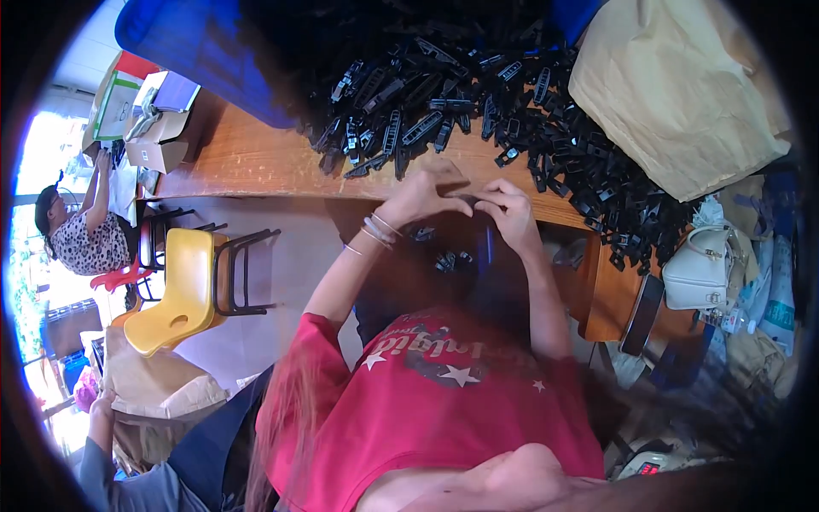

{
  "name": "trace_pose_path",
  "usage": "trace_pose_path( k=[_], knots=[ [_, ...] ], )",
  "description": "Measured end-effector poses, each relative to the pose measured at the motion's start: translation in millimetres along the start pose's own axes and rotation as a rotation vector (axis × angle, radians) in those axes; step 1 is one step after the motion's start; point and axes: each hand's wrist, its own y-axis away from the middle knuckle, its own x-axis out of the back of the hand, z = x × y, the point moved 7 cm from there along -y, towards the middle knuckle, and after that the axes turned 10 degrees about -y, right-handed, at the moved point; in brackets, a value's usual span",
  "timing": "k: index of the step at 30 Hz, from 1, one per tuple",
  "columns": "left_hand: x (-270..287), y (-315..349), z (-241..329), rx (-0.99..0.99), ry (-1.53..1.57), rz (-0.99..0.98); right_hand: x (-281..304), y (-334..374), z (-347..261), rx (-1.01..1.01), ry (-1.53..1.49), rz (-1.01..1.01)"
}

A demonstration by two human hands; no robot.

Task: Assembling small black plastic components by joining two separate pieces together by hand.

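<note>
Over the table's near edge, my left hand (428, 196) and my right hand (509, 213) meet with fingers bent and thumbs pressed in. A small dark piece (472, 197) shows between their fingertips, mostly covered, so its exact shape cannot be made out. Just beyond my hands lies a large heap of black plastic parts (401, 128), some long and slotted. Smaller black pieces (589, 175) spread along the right side of the table. Below my hands, a few black parts (447, 261) rest on dark cloth over my lap.
A blue bin (205, 55) stands at the back left of the wooden table (256, 162). To the right are a large tan paper sack (674, 94) and a white handbag (698, 269). Left, a yellow chair (175, 294), a seated person (90, 230) and another person's arm (101, 427) appear.
</note>
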Motion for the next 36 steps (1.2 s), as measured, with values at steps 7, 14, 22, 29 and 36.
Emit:
trace_pose_path(
  k=[7,14,22,29,36],
  knots=[
    [43.5,-67.9,-18.7,-0.004,-0.513,0.387,29.2,-28.2,-17.3,0.256,0.689,0.321],
    [31.0,-60.0,22.5,-0.267,-0.618,0.267,27.7,-18.7,-19.1,0.355,0.602,0.354],
    [-6.6,-1.9,21.0,-0.145,-0.373,-0.063,38.9,2.0,12.4,-0.175,-0.307,0.479],
    [-4.2,4.8,24.3,-0.166,-0.329,0.010,16.3,1.9,28.8,-0.246,-0.304,0.225],
    [7.4,12.3,1.5,-0.013,-0.216,0.140,18.7,-6.1,8.3,-0.058,0.002,0.175]
  ],
)
